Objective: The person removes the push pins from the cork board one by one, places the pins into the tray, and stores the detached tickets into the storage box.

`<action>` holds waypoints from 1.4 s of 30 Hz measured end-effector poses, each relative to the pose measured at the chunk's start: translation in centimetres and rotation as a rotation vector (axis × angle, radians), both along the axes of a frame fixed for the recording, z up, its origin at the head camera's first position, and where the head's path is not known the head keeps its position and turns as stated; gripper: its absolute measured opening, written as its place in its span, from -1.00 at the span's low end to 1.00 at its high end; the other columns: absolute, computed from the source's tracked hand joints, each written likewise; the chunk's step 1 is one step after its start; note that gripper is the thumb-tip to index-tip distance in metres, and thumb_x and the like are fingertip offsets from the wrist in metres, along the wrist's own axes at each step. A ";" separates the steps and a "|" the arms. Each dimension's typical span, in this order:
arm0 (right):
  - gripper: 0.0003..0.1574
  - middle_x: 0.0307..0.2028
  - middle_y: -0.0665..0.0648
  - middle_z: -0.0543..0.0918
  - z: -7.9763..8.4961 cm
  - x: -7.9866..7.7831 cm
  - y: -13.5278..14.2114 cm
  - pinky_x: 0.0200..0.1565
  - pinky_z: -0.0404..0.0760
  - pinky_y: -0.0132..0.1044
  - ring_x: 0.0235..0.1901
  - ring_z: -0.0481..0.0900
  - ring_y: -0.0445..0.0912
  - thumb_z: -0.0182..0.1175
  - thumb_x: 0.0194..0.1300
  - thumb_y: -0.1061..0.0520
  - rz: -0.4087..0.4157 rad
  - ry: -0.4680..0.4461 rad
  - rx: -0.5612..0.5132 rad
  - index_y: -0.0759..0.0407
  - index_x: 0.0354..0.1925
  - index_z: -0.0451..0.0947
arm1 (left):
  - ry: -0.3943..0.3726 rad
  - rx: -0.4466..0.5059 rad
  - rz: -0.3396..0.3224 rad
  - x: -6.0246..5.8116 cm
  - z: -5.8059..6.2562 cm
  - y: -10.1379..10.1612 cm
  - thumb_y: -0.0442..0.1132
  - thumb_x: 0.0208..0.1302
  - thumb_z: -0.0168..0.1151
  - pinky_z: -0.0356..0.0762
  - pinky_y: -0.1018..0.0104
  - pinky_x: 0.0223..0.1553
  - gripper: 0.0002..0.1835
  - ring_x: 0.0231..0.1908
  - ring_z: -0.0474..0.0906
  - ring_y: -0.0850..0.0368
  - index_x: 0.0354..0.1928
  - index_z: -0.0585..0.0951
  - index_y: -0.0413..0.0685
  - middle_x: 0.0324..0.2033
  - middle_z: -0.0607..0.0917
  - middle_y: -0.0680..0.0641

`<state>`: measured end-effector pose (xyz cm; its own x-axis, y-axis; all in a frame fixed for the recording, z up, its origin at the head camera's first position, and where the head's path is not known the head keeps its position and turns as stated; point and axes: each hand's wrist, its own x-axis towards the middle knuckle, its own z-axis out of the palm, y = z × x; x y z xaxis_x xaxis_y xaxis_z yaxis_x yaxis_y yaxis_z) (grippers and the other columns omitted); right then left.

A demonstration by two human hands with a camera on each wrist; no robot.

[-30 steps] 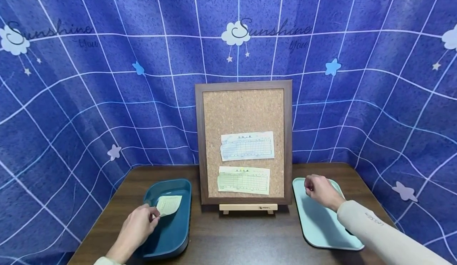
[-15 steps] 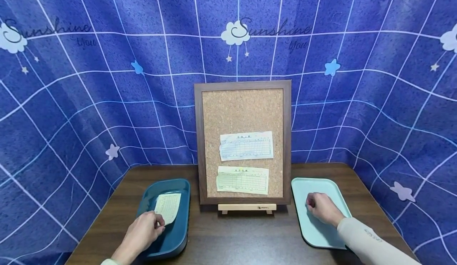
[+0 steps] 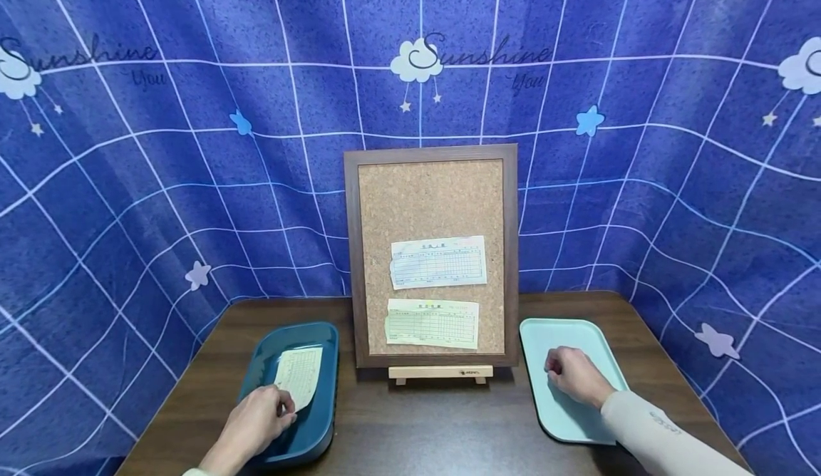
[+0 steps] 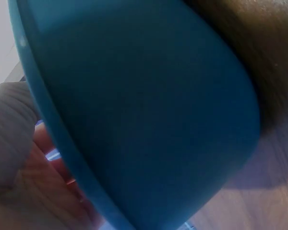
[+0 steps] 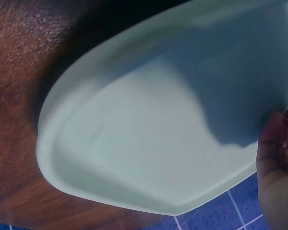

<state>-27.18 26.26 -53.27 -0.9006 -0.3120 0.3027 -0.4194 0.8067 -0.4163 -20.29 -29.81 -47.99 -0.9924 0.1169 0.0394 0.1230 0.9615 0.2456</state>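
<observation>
Loose slip [image 3: 299,376] is in the basin [image 3: 317,422], left of the board [image 3: 430,198]; the basin's long side runs near to far. Slip's long axis also runs near to far, far end leaning a little toward the board, printed grid face up, near edge partly covered by the left hand [image 3: 253,419]. Left fingers are curled in close together, tips touching that near edge; can't tell if they pinch it or just rest on it. Left wrist view shows mostly basin wall, with part of the hand behind its rim. Right of the board, the right hand [image 3: 577,375] is over the tray [image 3: 558,333], fingers bent, thumb and fingertips together, pointing toward the board side; can't tell if anything sits between them, or if they touch the tray surface. Board stands upright on a wood stand [image 3: 440,372], with a blue slip [image 3: 439,262] on its lower half and a green slip [image 3: 432,323] below that, both lengthwise across it, slightly tilted. Patterned cloth [image 3: 308,34] hangs behind the board.
</observation>
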 end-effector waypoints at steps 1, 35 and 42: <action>-0.71 -0.64 -0.14 0.41 0.0 0.0 0.0 -0.52 0.38 -0.34 -0.60 0.34 -0.30 0.29 -0.12 0.41 -0.001 -0.002 0.002 0.06 -0.58 0.46 | 0.002 0.002 -0.001 0.0 0.0 0.0 -0.26 -0.03 0.44 0.33 0.23 -0.52 -0.79 -0.55 0.32 0.19 -0.59 0.57 0.15 -0.59 0.41 0.11; -0.82 -0.43 -0.04 0.50 7.2 -0.1 -4.3 -0.48 0.46 -0.36 -0.45 0.51 -0.11 0.29 0.04 0.30 0.041 0.470 -0.170 0.09 -0.38 0.52 | 0.302 0.289 -0.162 -2.2 3.9 4.5 -0.25 0.04 0.43 0.44 0.28 -0.37 -0.84 -0.38 0.49 0.18 -0.32 0.65 0.07 -0.45 0.60 0.14; -0.80 -0.40 -0.06 0.49 9.6 0.2 -6.4 -0.47 0.48 -0.37 -0.42 0.53 -0.16 0.28 0.07 0.30 0.087 0.486 -0.146 0.08 -0.32 0.52 | 0.364 0.314 -0.174 -3.0 4.6 6.8 -0.24 0.04 0.43 0.43 0.23 -0.35 -0.83 -0.39 0.50 0.22 -0.30 0.64 0.06 -0.42 0.61 0.11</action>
